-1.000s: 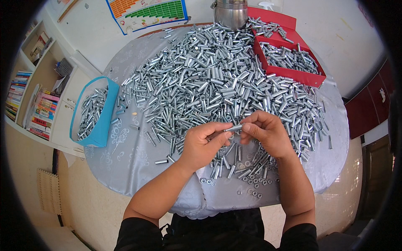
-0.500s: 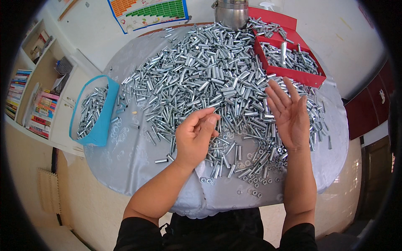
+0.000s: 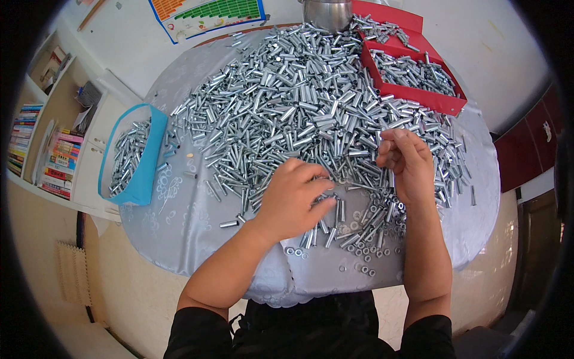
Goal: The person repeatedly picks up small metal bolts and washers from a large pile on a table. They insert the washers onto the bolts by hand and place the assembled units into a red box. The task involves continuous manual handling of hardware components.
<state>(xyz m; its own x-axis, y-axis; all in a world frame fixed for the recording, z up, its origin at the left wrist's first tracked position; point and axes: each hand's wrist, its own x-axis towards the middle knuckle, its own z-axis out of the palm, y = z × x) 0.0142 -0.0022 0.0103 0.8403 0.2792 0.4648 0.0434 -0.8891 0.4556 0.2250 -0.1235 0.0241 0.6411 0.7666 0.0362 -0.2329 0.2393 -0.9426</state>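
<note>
L hand point(image 3: 293, 200) is out over the near edge of the pile point(image 3: 299, 113), back of the hand up, fingers pointing off to the right. I've got a clear gap btwn thumb and the other fingers there, so fairly wide. Can't tell from my end if the tips touch metal or sit just above it.

R hand point(image 3: 406, 164) is a bit farther up the table, fingers curled in w/ the thumb close by, so pretty narrow. There's silver right behind those tips but idk if that's a piece in the grip or just the pile bg, can't tell.

Pile = loads of shiny metal tubes and bolts, all jumbled. It's under and beyond the L fingers, and spreads beyond the R fingers and out to both sides of them. A smaller clump point(image 3: 353, 239) lies btwn the two hands, on the near side of the fingertips, w/ loose nuts point(image 3: 372, 273) nearer to me than that. One stray tube point(image 3: 228, 224) is left of the L wrist, lying on the grey cloth point(image 3: 170, 239).

Farther out: red box point(image 3: 421, 99) past the R fingers, lid back, metal bits in both the box and lid. Blue bin point(image 3: 149, 167) is well left of the L fingers, also w/ tubes in it. Steel pot point(image 3: 327, 13) stands way past both sets of fingertips, behind the pile, cut off by the top of my view.
</note>
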